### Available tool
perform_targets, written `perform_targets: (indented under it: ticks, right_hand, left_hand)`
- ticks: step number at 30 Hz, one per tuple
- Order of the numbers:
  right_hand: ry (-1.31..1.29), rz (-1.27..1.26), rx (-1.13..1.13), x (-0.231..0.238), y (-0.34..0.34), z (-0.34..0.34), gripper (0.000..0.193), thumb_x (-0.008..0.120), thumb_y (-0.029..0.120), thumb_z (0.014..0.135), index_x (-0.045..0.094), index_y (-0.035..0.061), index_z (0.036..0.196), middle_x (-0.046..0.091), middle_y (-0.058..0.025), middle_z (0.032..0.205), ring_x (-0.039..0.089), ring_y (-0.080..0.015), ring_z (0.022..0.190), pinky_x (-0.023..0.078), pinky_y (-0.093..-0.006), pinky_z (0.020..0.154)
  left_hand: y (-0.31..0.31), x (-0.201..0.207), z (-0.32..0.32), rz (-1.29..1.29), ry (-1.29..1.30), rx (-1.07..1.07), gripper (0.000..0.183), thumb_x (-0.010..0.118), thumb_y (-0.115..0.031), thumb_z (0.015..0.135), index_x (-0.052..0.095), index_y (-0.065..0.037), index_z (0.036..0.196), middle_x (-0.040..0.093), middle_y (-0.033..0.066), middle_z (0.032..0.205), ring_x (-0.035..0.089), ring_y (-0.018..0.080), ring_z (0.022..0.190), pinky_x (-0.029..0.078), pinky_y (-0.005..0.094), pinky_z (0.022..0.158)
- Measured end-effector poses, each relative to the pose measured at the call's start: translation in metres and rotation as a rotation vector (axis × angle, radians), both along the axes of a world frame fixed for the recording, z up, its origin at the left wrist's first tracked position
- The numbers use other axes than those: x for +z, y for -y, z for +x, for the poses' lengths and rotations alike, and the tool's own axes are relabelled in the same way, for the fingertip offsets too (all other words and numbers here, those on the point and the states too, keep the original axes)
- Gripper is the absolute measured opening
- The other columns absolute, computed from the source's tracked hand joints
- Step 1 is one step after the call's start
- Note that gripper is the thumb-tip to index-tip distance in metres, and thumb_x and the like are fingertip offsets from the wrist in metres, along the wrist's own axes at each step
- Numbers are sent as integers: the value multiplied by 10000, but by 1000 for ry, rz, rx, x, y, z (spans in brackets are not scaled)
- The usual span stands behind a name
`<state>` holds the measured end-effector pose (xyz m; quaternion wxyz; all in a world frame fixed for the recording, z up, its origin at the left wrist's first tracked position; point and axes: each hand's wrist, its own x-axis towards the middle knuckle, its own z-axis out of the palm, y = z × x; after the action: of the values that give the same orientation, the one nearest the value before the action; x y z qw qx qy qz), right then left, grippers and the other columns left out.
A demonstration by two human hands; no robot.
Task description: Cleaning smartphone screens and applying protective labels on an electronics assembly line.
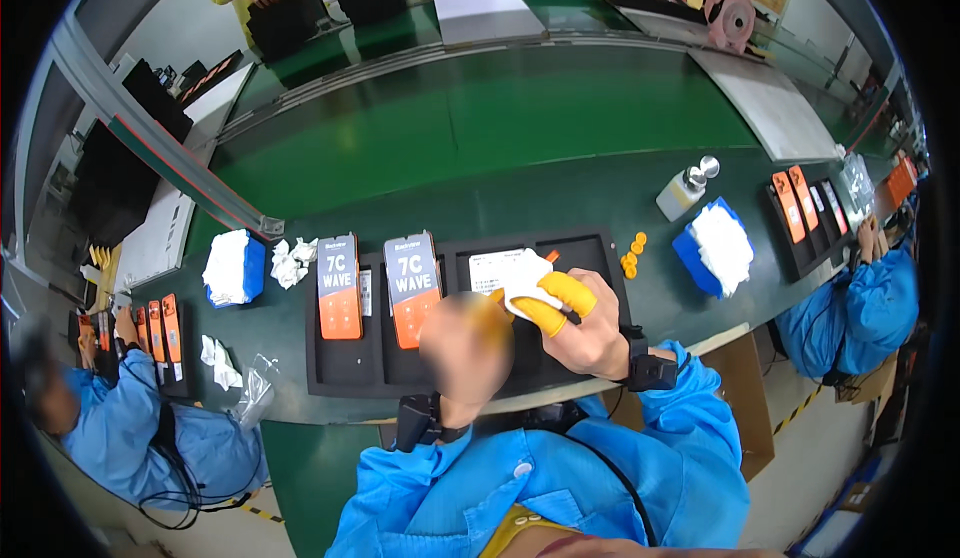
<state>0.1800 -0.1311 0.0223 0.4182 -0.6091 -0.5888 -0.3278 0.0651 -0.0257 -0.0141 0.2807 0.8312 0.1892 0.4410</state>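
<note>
My right hand [590, 333], with yellow finger cots on its thumb and fingers, is closed on a crumpled white wiping cloth [522, 270]. Under the cloth shows a white, printed face of a flat item [486, 270]; the rest of it is hidden. Beside it my left hand [465, 353] is blurred, its yellow-covered fingertips close to the cloth, so its grip cannot be made out. Both hands are over a black compartment tray [590, 248]. Two orange phones with grey printed films, one [340, 288] at the left and another [410, 288] next to my left hand, lie in it.
Blue bins of white cloths stand left [236, 268] and right [712, 248]. Near the right one are a dispenser bottle [682, 193] and loose yellow finger cots [631, 258]. Crumpled wipes [292, 263] lie left. Co-workers in blue sit at both sides [160, 418]. A green conveyor belt [480, 108] runs behind.
</note>
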Motion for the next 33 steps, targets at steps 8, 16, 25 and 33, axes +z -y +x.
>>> perform_targets:
  ticks: [8, 16, 25, 33]
  right_hand:
    - [65, -75, -301, 5, 8, 20, 393, 659, 29, 581, 716, 112, 961, 582, -84, 914, 525, -248, 725, 437, -348, 645]
    - [41, -186, 52, 21, 13, -2, 296, 653, 49, 606, 712, 125, 886, 591, -72, 926, 547, -231, 744, 454, -350, 642]
    - [-462, -162, 262, 25, 26, 24, 441, 586, -139, 617, 694, 67, 992, 599, -139, 932, 597, -289, 812, 488, -317, 701]
    - [-256, -39, -1, 17, 8, 7, 456, 590, -116, 566, 702, 65, 970, 585, -143, 907, 555, -285, 740, 472, -338, 633]
  left_hand:
    - [-13, -19, -18, 3, 12, 70, 263, 722, -142, 729, 706, -112, 989, 527, 31, 709, 474, 162, 718, 268, 293, 704]
    - [-16, -20, -27, 68, -3, 16, 264, 688, -45, 689, 682, -73, 952, 549, 31, 780, 480, 194, 800, 293, 310, 746]
    - [-32, -27, -25, -427, 254, -271, 286, 621, 31, 648, 684, -53, 915, 522, 47, 801, 452, 195, 822, 316, 304, 752]
    - [-22, -29, -19, -56, 81, 36, 247, 753, -180, 723, 716, -108, 956, 489, 0, 753, 436, 162, 748, 276, 292, 715]
